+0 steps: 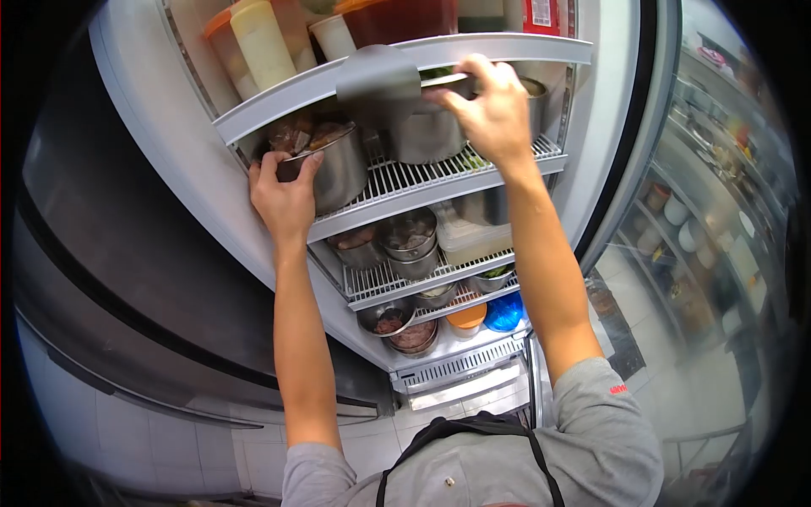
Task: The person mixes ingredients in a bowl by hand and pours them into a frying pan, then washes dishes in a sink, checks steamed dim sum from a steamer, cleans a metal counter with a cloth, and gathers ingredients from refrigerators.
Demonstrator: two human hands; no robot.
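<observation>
My left hand (285, 193) is closed on the rim of a metal pot (340, 173) at the left of the upper wire shelf. Wrapped reddish-brown food (291, 135) fills that pot to the top. My right hand (492, 106) pinches a pale edge at the top of a second metal pot (428, 135), which has something green inside. That edge looks like the pot's rim. A smeared grey patch (378, 84) hides part of the space between both pots. Behind my right wrist stands another metal pot (537, 106).
Lower fridge shelves (405, 291) hold metal bowls (407, 232), a clear plastic box (473, 241), an orange-lidded tub (467, 317) and a blue bag (504, 313). Bottles and tubs (263, 42) stand on the top shelf. The dark fridge door (152, 228) is at left, storage racks (701, 211) at right.
</observation>
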